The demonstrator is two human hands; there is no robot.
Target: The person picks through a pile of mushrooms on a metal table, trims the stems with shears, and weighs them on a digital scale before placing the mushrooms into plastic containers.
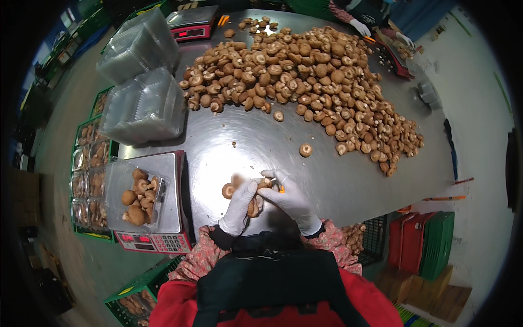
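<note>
My left hand (241,206), in a white glove, is closed around a shiitake mushroom (237,180) that is blurred at the fingertips. My gloved right hand (291,200) is curled beside it, with a small orange tool (282,189) partly showing between its fingers; the rest of the tool is hidden. Another mushroom (265,183) shows between the right thumb and forefinger. Under and between my hands lie more mushrooms (254,207), partly covered. One brown mushroom (227,191) rests on the metal table (212,135) left of the fingers.
A large shiitake heap (294,73) spreads over the far side. At left, a digital scale (169,196) bears an open clear plastic box (159,208) of mushrooms; stacked clear boxes (143,110) stand behind it. A co-worker's gloved hand (360,27) is at the far right.
</note>
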